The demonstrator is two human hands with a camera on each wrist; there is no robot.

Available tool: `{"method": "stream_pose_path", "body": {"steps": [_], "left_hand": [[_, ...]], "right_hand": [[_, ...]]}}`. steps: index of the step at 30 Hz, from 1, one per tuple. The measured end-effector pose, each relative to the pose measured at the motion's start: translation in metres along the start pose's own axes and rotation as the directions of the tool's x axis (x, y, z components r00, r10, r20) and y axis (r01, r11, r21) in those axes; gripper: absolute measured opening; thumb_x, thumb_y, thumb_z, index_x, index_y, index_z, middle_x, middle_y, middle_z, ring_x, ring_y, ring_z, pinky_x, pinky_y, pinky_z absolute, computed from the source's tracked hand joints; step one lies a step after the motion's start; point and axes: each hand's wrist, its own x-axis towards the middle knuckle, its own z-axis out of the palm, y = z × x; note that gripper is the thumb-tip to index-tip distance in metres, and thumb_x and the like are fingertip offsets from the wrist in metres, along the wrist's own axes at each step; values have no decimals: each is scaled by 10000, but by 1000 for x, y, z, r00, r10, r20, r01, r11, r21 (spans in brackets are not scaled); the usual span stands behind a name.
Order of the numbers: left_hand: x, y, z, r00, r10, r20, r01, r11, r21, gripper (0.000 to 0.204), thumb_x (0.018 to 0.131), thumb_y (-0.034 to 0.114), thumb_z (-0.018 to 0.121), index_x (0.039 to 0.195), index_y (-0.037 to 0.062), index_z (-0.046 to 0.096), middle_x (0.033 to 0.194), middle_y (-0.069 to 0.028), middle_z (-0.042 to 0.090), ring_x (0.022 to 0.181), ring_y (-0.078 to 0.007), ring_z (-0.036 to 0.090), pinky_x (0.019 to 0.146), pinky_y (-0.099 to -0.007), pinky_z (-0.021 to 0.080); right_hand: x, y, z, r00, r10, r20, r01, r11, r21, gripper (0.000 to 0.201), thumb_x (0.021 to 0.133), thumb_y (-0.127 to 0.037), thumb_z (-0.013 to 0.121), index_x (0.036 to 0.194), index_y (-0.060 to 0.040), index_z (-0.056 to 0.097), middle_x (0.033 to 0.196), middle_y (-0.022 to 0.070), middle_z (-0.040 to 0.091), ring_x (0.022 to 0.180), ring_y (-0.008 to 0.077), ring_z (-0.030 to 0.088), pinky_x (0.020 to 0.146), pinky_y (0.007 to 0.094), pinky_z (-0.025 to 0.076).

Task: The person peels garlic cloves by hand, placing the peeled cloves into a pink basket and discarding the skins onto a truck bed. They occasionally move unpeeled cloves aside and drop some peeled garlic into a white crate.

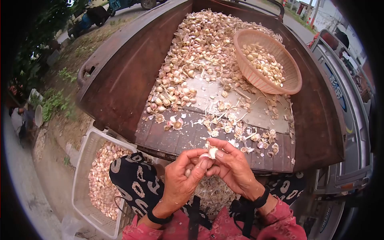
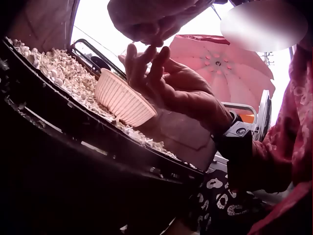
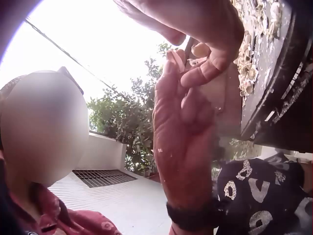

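Both hands meet over the cart's near edge in the head view. The left hand (image 1: 182, 178) pinches a pinkish garlic piece between thumb and fingers, with more garlic partly hidden in its curled fingers. Against it, the right hand (image 1: 236, 170) pinches a white garlic clove (image 1: 213, 153) with thumb and forefinger. The left wrist view shows the left hand (image 2: 156, 19) above the right hand (image 2: 181, 88), fingertips close together; the garlic is not clear there. From the right wrist, the left hand (image 3: 183, 132) stands upright under the right hand (image 3: 200, 24), a clove (image 3: 199, 50) between them.
A brown metal cart bed (image 1: 160, 136) carries heaped garlic (image 1: 208, 40), loose skins and stalks (image 1: 240, 132). A pink woven basket (image 1: 294, 78) of peeled cloves stands at its right. Lower left is a white crate (image 1: 82, 176) of cloves; skins (image 1: 214, 190) lie below the hands.
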Motion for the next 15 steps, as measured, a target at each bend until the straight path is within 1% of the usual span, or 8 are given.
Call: {"method": "stream_pose_path", "body": {"steps": [1, 2, 6, 7, 9, 10, 13, 15], "left_hand": [[2, 1, 0, 984, 138, 115, -173, 898, 404, 300, 903, 146, 700, 1171, 31, 631, 773, -51, 597, 580, -82, 506, 516, -253, 431], [4, 4, -1, 971, 122, 204, -210, 846, 491, 352, 860, 134, 736, 1186, 28, 654, 802, -76, 611, 615, -121, 546, 559, -279, 463], [15, 4, 6, 967, 146, 210, -222, 889, 401, 387, 876, 188, 726, 1226, 50, 637, 799, -105, 609, 632, -198, 588, 585, -318, 487], [18, 6, 6, 963, 166, 212, -250, 841, 480, 364, 892, 189, 707, 1220, 47, 637, 794, -115, 607, 654, -232, 608, 595, -338, 493], [22, 1, 2, 957, 197, 215, -285, 785, 550, 343, 907, 190, 688, 1214, 45, 636, 789, -125, 605, 676, -266, 629, 605, -358, 500], [26, -9, 0, 946, 217, 240, -317, 774, 549, 287, 907, 156, 680, 1167, 37, 656, 778, -124, 598, 669, -261, 617, 598, -348, 487], [42, -16, -6, 926, 277, 255, -374, 760, 532, 131, 911, 104, 653, 1001, 11, 673, 755, -133, 591, 641, -275, 602, 568, -363, 456], [47, -26, -15, 942, 205, 266, -329, 723, 607, 97, 914, 95, 636, 898, 0, 649, 724, -130, 578, 612, -270, 587, 549, -371, 438]], "right_hand": [[-3, -2, 7, 997, 64, -34, -63, 998, 18, 423, 1036, -189, 481, 1395, 20, 401, 1088, 100, 599, 938, 156, 630, 734, 276, 576], [-3, 0, 4, 994, 107, -24, -105, 993, 62, 425, 1042, -205, 471, 1397, 17, 400, 1067, 88, 593, 914, 141, 617, 707, 262, 561], [-6, 13, -20, 988, 148, 43, -151, 982, 109, 421, 1045, -212, 469, 1394, 18, 419, 1048, 70, 582, 861, 125, 595, 629, 236, 508], [-5, 8, -22, 991, 124, 40, -128, 988, 89, 421, 1045, -212, 469, 1394, 18, 419, 1048, 70, 582, 861, 125, 595, 629, 236, 508], [-3, 1, -24, 985, 165, 53, -151, 967, -207, 422, 1036, -206, 495, 1384, 24, 431, 1015, 58, 584, 834, 97, 575, 576, 220, 462], [-1, -4, -24, 986, 166, 32, -152, 950, -273, 382, 1037, -202, 485, 1341, 30, 476, 968, 37, 632, 691, 63, 537, 551, 182, 444], [-2, -38, -11, 953, 293, 80, -233, 875, -425, 415, 1024, -209, 511, 1361, 29, 459, 1060, 81, 676, 675, 69, 566, 540, 180, 446], [-5, -60, 1, 972, 217, 93, -129, 817, -562, 409, 1011, -192, 534, 1352, 24, 467, 1150, 115, 673, 772, 81, 633, 532, 187, 459]]}}
